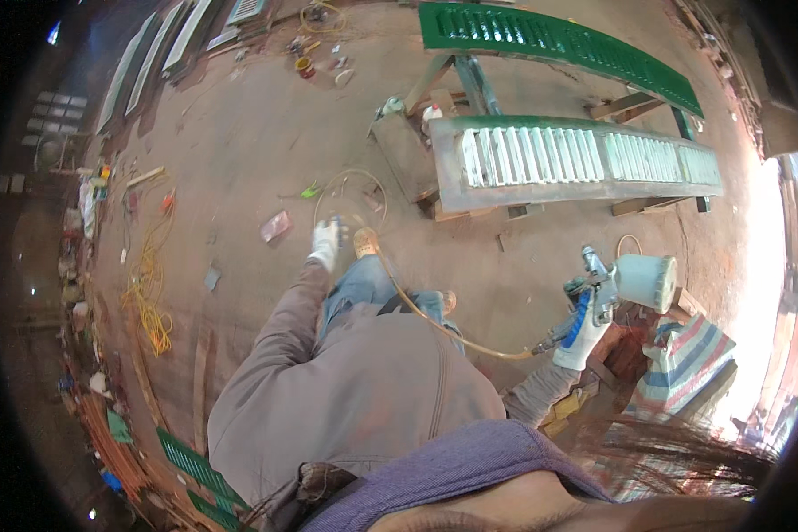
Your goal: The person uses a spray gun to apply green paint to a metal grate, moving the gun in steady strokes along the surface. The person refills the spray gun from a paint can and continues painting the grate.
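Note:
My right hand (pixel 585 335), in a white and blue work glove, is wrapped round the handle of a metal spray gun (pixel 603 297). A pale, paint-stained cup (pixel 645 282) is attached to the gun and lies sideways to its right. From the handle a yellowish air hose (pixel 470 341) runs left across my body. My left hand (pixel 326 241), gloved the same way, hangs out in front with its fingers loosely apart and slightly blurred. A loop of hose shows just beyond it. Ahead on the right, a louvred shutter panel (pixel 523 191), whitish with a green edge, rests on supports.
Behind that panel lies a glossy green louvred panel (pixel 550 44) on wooden trestles. A striped woven sack (pixel 683 363) sits at the right, near wood offcuts. Yellow cord (pixel 151 301) lies tangled on the left floor. A pinkish block (pixel 276 226) is near my left hand.

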Demonstrator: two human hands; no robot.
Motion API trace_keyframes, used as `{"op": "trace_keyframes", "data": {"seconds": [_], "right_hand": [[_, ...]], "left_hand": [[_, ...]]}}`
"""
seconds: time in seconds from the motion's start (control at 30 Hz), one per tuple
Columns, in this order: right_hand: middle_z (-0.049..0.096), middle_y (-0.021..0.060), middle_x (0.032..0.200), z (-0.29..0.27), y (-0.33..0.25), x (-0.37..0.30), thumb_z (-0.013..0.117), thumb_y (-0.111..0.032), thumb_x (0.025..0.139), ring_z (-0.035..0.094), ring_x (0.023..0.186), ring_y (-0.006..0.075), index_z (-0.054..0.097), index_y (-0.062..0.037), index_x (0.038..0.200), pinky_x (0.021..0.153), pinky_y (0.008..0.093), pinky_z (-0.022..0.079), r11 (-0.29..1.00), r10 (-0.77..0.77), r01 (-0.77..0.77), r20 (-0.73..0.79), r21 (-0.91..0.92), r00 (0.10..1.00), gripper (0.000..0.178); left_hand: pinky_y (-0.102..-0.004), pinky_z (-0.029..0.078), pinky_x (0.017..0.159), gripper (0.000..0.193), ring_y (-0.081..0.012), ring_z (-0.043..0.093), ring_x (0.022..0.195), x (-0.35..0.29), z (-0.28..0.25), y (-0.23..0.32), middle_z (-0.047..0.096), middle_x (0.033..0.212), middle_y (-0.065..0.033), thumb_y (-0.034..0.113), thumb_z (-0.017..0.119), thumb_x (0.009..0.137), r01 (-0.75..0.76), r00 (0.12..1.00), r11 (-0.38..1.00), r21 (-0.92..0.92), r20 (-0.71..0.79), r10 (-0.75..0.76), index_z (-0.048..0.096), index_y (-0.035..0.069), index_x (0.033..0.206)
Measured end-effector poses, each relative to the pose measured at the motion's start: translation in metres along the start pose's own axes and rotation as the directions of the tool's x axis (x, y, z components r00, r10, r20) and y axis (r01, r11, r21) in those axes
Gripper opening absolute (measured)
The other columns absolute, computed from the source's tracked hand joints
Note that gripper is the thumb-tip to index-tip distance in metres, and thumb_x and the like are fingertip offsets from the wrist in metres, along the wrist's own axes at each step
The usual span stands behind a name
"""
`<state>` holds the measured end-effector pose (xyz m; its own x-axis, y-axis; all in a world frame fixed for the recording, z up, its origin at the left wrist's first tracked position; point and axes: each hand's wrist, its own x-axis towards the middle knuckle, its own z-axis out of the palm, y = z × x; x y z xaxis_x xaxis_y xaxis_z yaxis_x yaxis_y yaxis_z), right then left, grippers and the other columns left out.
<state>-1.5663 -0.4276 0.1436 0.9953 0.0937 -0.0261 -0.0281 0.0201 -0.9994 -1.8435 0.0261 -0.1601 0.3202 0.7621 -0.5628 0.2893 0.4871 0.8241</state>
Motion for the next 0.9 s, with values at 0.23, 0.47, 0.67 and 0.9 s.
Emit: {"op": "trace_keyframes", "data": {"seconds": [0.23, 0.47, 0.67, 0.9], "right_hand": [[0.067, 0.0059, 0.096, 0.074, 0.015, -0.042, 0.065, -0.012, 0.092, 0.064, 0.079, 0.0133, 0.057, -0.0013, 0.125, 0.068, 0.0270, 0.053, 0.990, 0.042, -0.069, -0.209, -0.124, 0.977, 0.035], [0.060, 0.0043, 0.106, 0.144, -0.009, -0.082, 0.056, -0.016, 0.098, 0.059, 0.085, 0.0133, 0.050, -0.0015, 0.131, 0.073, 0.0284, 0.052, 0.981, 0.092, -0.141, -0.318, -0.134, 0.944, 0.037], [0.065, 0.0034, 0.100, 0.156, -0.013, -0.071, 0.064, -0.024, 0.094, 0.062, 0.080, 0.0109, 0.053, -0.0053, 0.133, 0.062, 0.0245, 0.049, 0.990, -0.032, -0.039, -0.473, -0.139, 0.881, 0.044], [0.063, 0.0039, 0.112, 0.145, 0.000, -0.032, 0.064, -0.015, 0.094, 0.060, 0.091, 0.0115, 0.054, -0.0011, 0.130, 0.078, 0.0269, 0.050, 0.999, 0.042, -0.040, -0.526, 0.014, 0.849, 0.040]], "left_hand": [[-0.0300, 0.047, 0.049, 0.047, -0.0203, 0.060, 0.059, 0.053, 0.188, 0.023, 0.066, 0.081, -0.0072, 0.056, 0.043, 0.098, 0.261, 0.845, 0.949, 0.180, 0.433, -0.314, 0.061, 0.014, 0.108], [-0.0407, 0.046, 0.093, 0.069, -0.0235, 0.059, 0.110, 0.149, 0.257, -0.024, 0.059, 0.132, -0.0077, 0.066, 0.034, 0.094, 0.004, 0.833, 0.945, 0.326, 0.521, -0.184, 0.051, 0.014, 0.136], [-0.0396, 0.033, 0.108, 0.067, -0.0197, 0.043, 0.131, 0.134, 0.319, -0.034, 0.043, 0.148, 0.0021, 0.063, 0.034, 0.095, 0.777, 0.546, 0.562, -0.284, 0.748, -0.377, 0.044, 0.019, 0.144], [-0.0499, 0.045, 0.098, 0.058, -0.0329, 0.056, 0.113, 0.127, 0.310, 0.004, 0.058, 0.128, -0.0111, 0.059, 0.036, 0.096, 0.766, 0.574, 0.540, -0.349, 0.750, -0.328, 0.051, 0.016, 0.132]]}}
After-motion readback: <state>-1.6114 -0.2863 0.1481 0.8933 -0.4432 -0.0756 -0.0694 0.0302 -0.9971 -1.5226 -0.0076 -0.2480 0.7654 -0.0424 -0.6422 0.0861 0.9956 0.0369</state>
